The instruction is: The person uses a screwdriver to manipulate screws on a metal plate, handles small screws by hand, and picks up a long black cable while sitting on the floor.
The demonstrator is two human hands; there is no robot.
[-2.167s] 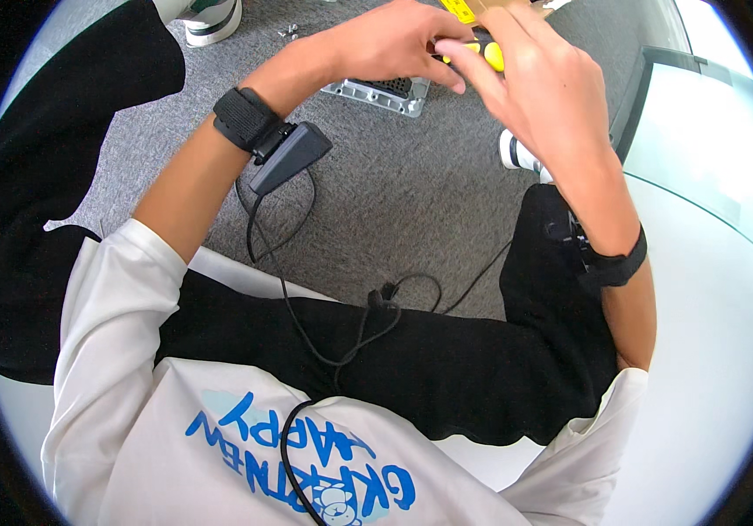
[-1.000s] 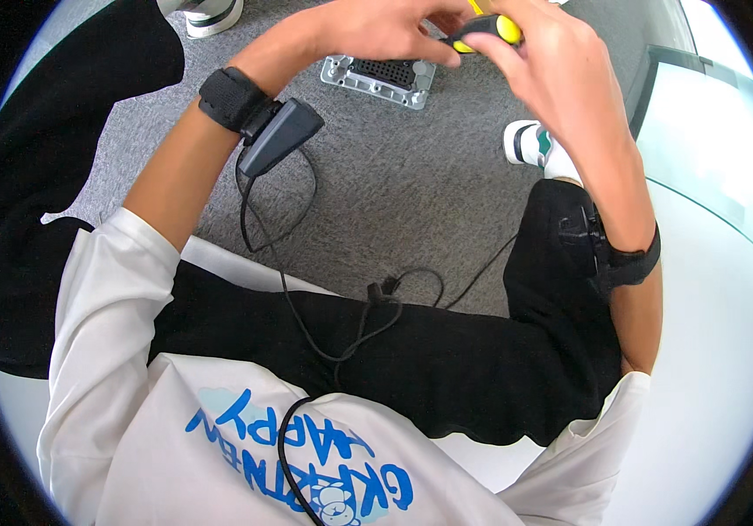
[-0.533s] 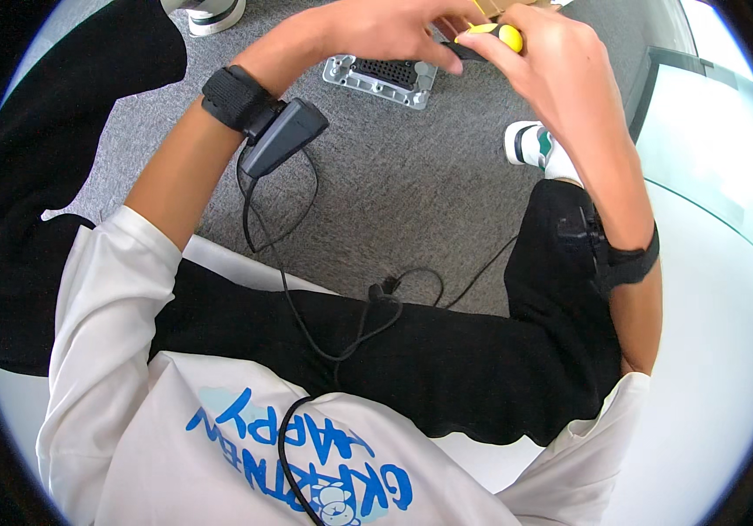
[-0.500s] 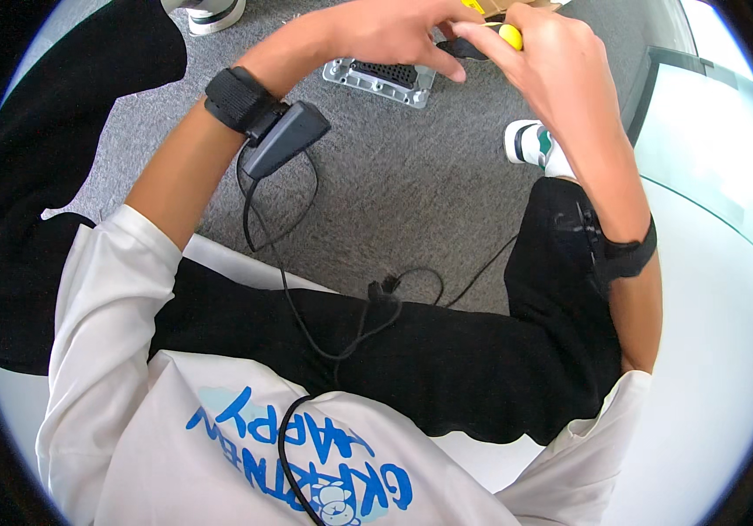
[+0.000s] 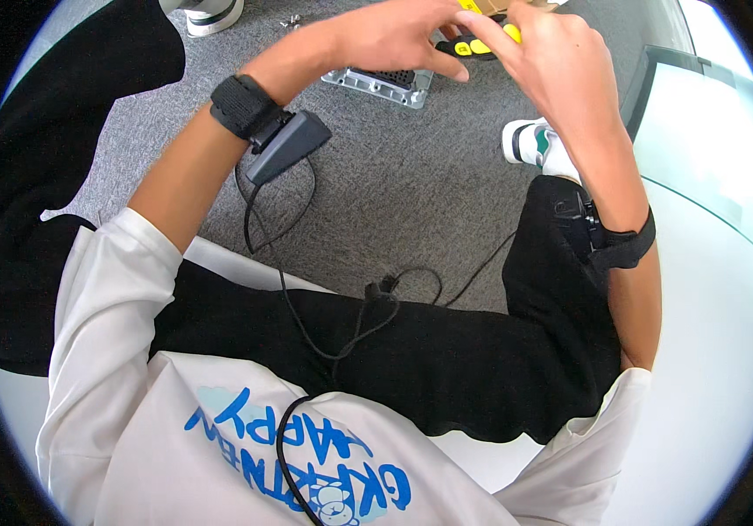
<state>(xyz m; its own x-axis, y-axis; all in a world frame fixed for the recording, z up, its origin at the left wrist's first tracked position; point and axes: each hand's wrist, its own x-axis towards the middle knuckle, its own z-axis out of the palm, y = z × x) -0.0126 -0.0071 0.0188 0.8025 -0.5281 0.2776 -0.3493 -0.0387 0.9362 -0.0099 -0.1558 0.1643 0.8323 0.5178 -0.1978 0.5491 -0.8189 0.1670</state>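
Note:
Near the top edge, my two hands come together on a black tool handle with yellow patches. My left hand is curled at its left end, with the thumb below. My right hand grips its right end, fingers bent and partly out of frame. What the handle ends in is hidden by the hands. Just under my left hand, a grey metal housing with a black perforated insert lies on the carpet, partly covered by the hand.
Small metal parts lie on the carpet beyond my left forearm. A cardboard piece shows behind the hands. A black cable hangs from the device on my left wrist across my lap. At right stands a glass-edged white surface.
The handle has turned between my hands, so its yellow patches now show where it looked mostly black. Both hands stay in nearly the same place.

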